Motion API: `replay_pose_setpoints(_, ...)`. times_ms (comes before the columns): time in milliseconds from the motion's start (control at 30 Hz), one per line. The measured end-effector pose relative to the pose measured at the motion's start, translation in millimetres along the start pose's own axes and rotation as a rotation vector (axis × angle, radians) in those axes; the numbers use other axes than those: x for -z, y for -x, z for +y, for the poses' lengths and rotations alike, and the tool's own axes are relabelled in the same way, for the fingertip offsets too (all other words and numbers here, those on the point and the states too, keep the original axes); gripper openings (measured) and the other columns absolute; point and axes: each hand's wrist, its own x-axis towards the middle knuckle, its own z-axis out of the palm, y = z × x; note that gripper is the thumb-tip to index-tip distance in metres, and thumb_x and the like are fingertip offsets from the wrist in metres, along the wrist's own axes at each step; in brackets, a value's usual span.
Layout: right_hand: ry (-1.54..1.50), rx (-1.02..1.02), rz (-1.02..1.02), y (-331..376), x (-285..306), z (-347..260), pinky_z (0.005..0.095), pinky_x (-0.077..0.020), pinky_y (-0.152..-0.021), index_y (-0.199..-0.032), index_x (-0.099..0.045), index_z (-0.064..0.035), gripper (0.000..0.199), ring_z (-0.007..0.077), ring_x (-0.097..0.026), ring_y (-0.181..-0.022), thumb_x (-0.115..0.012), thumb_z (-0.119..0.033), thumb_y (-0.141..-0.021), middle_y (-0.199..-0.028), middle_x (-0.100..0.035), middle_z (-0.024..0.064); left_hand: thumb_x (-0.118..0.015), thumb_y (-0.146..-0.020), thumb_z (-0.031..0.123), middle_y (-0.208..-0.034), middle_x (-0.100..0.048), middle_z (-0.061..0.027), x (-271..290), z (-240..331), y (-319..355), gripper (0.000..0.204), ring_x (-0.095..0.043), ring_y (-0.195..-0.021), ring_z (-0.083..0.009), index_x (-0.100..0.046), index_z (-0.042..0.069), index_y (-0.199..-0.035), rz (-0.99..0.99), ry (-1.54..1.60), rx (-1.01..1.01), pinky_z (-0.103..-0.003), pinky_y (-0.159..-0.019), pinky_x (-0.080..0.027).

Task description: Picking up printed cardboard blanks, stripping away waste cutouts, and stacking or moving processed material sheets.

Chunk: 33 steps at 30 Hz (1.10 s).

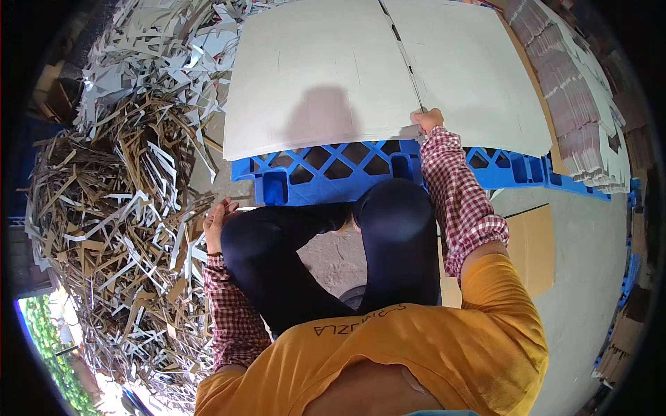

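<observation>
White sheets lie at upper centre, our right hand at their seam and our left hand at centre left, fingers curled, whether clamped we cannot tell, and a skewed pull could crease an edge.

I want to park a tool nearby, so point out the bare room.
Bare floor lies right of the brown cardboard, below the pale stacks in the picture. The white sheets offer a flat top left of the right hand. Crowded: the left side, where the scrap heap lies beside the left hand.
</observation>
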Motion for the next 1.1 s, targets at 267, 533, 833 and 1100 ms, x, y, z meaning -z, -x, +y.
replay_pose_setpoints(267,-0.354,0.085,-0.276,-6,22,-41,0.0248,-0.031,-0.03,-0.055,-0.051,-0.0018,0.021,0.012,-0.042,-0.034,-0.062,-0.015,-0.067,-0.046,-0.047,0.0055,-0.044,-0.083,0.021,-0.08,-0.058,-0.0047,-68,63,-38,0.028,-0.052,-0.067,-0.0073,-0.051,-0.001,-0.1,-0.214,-0.607,-0.299,-0.018,-0.053,-0.04)
replay_pose_setpoints(533,-0.157,0.077,-0.286,-29,8,3,0.0234,-0.0378,-0.037,-0.072,-0.055,-0.0014,0.022,0.0127,-0.049,-0.048,-0.062,-0.02,-0.065,-0.058,-0.051,0.004,-0.05,-0.076,0.01,-0.076,-0.058,-0.0122,-181,43,-34,0.027,-0.057,-0.067,-0.0173,-0.049,-0.002,-0.101,-0.724,-0.877,-0.569,-0.026,-0.059,-0.045)
replay_pose_setpoints(833,0.019,0.043,0.005,-12,-17,10,0.0324,-0.0463,-0.05,-0.073,-0.058,0.0033,0.027,0.0256,-0.057,-0.052,-0.057,-0.021,-0.061,-0.067,-0.058,0.0171,-0.054,-0.075,0.016,-0.073,-0.057,-0.0143,-155,41,-42,0.029,-0.057,-0.067,-0.0235,-0.05,0.001,-0.099,-0.603,-1.134,-0.489,-0.031,-0.061,-0.044)
replay_pose_setpoints(1100,0.0,-0.111,-0.061,-17,-17,6,0.0319,-0.0465,-0.05,-0.072,-0.057,0.0049,0.028,0.0242,-0.058,-0.054,-0.059,-0.021,-0.062,-0.063,-0.058,0.0151,-0.055,-0.074,0.019,-0.076,-0.057,-0.0148,-154,45,-42,0.031,-0.056,-0.07,-0.0244,-0.05,0.002,-0.1,-0.609,-1.16,-0.47,-0.032,-0.064,-0.043)
